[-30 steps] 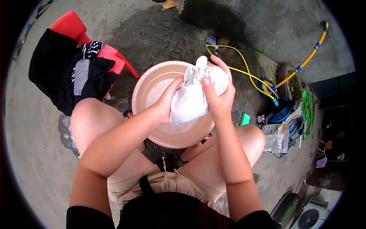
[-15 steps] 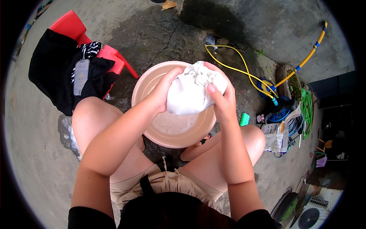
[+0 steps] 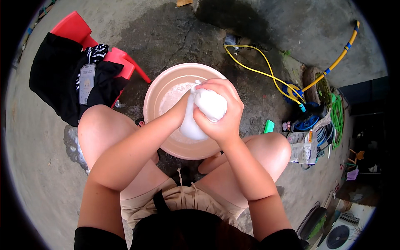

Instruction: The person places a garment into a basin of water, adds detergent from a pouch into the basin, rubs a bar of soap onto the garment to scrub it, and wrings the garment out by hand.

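Above the pink basin [image 3: 156, 89] I hold a bunched white cloth [image 3: 210, 104], wet and smooth with what looks like suds. My right hand [image 3: 227, 104] is closed round its upper part, thumb on the near side and fingers over the far side. On the cloth's left, my left hand [image 3: 186, 107] presses against it; most of its fingers are hidden behind the cloth and the right hand. A lower fold of cloth hangs below the hands, over the basin. Foamy water [image 3: 171, 96] with bubbles lies in the basin.
A red plastic chair [image 3: 74, 29] at the left bears black clothing [image 3: 52, 79] and a phone [image 3: 86, 84]. Right of the basin lies a green block [image 3: 268, 126], with a yellow hose [image 3: 250, 48], a green hose [image 3: 336, 121] and printed sheets [image 3: 302, 148] beyond. My knees flank the basin.
The cloth, held spread between both hands before, is now squeezed into a tighter bundle. My right hand has turned inward over it, and both hands have come closer together and slightly lower.
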The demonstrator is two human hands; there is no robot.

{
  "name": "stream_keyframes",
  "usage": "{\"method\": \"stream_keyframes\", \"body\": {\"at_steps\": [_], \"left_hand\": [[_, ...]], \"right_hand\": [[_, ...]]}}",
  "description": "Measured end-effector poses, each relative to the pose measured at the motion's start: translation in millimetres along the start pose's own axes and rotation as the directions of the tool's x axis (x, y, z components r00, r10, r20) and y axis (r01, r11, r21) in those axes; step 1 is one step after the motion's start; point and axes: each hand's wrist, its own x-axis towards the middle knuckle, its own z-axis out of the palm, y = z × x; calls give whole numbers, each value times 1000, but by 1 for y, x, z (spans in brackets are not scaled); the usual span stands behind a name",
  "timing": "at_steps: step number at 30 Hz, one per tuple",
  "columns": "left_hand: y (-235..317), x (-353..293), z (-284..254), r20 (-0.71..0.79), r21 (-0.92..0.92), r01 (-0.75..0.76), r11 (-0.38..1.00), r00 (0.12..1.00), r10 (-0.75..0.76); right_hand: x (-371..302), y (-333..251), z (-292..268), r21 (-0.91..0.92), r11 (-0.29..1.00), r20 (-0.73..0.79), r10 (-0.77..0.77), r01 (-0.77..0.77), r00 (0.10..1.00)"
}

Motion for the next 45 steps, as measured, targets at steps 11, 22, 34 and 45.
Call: {"method": "stream_keyframes", "body": {"at_steps": [11, 22, 34, 45], "left_hand": [[17, -11, 19, -191, 252, 95, 963, 980, -47], [50, -23, -15, -214, 746, 134, 652, 976, 44], [93, -38, 1, -381, 922, 341, 185, 888, 258], [86, -36, -26, -514, 312, 222, 924, 857, -32]], "right_hand": [[11, 16, -16, 324, 928, 100, 158, -182, 982], [-25, 39, -24, 371, 885, 226, 209, -282, 951], [-38, 72, -35, 266, 516, 436, 689, -814, 579], [-53, 93, -9, -123, 757, 477, 612, -642, 631]]}}
